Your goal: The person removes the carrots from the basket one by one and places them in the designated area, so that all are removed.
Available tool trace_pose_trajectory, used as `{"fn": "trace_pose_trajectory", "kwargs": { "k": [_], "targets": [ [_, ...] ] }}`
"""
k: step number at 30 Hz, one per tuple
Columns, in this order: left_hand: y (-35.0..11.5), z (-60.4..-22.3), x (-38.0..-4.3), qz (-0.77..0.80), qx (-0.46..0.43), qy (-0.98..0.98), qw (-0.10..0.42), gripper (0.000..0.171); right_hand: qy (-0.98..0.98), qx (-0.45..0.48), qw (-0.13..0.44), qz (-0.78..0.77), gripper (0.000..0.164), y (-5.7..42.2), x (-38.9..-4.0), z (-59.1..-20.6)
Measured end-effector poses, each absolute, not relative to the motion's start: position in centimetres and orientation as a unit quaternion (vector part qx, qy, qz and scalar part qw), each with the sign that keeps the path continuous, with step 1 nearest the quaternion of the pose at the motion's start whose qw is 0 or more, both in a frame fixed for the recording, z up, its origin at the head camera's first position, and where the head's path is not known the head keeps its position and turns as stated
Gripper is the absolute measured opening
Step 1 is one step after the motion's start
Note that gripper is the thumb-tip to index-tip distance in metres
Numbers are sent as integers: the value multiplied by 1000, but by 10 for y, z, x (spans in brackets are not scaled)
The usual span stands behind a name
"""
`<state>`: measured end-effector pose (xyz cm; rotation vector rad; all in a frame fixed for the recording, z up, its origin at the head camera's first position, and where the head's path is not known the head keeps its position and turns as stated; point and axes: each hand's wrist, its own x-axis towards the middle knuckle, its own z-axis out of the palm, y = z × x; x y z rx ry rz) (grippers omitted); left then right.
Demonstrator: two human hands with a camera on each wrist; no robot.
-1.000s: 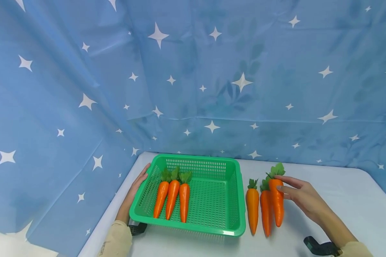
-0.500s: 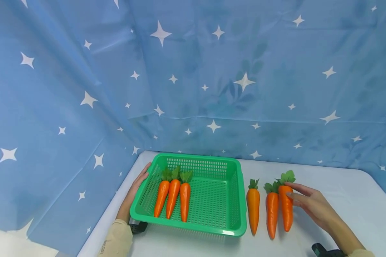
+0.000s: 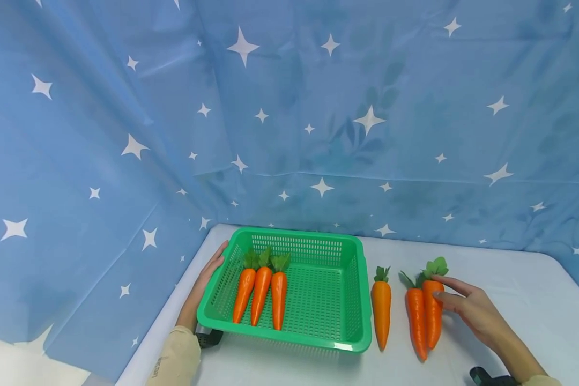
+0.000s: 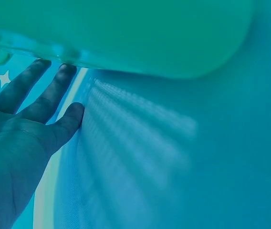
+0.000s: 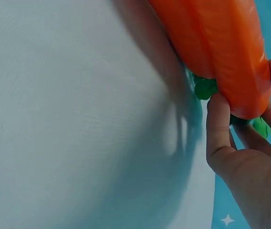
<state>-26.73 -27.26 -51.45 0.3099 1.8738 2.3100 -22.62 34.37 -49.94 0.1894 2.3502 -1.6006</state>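
My right hand (image 3: 475,306) pinches the top of an orange carrot (image 3: 433,316) between thumb and fingers, just under its green leaves. A second carrot (image 3: 416,324) lies against the left side of the held one; both also show in the right wrist view, where the held carrot (image 5: 238,57) is nearest the fingers. Farther left, a lighter orange carrot (image 3: 381,313) lies apart on the table. My left hand (image 3: 205,280) rests its extended fingers along the left side of a green plastic basket (image 3: 313,295). In the left wrist view those fingers (image 4: 47,98) touch the basket.
Three carrots (image 3: 261,296) lie side by side in the left half of the basket, leaves toward the back. The white table (image 3: 521,300) ends at a blue star-patterned curtain (image 3: 289,128) behind and to the left.
My right hand has moved right and slightly toward me with its carrot. The neighbouring carrot has shifted right too, widening the gap to the lighter carrot. Left hand and basket stay put.
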Motion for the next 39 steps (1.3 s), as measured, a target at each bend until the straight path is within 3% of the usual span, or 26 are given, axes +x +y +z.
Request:
{"fn": "trace_pose_trajectory", "kwargs": {
  "k": [25, 39],
  "targets": [
    [-271, -514, -266, 755, 100, 645, 66, 65, 876, 56, 126, -463, 77, 327, -228, -513],
    [-272, -514, -266, 765, 106, 631, 71, 65, 881, 39, 109, -459, 70, 323, -224, -512]
  ]
}}
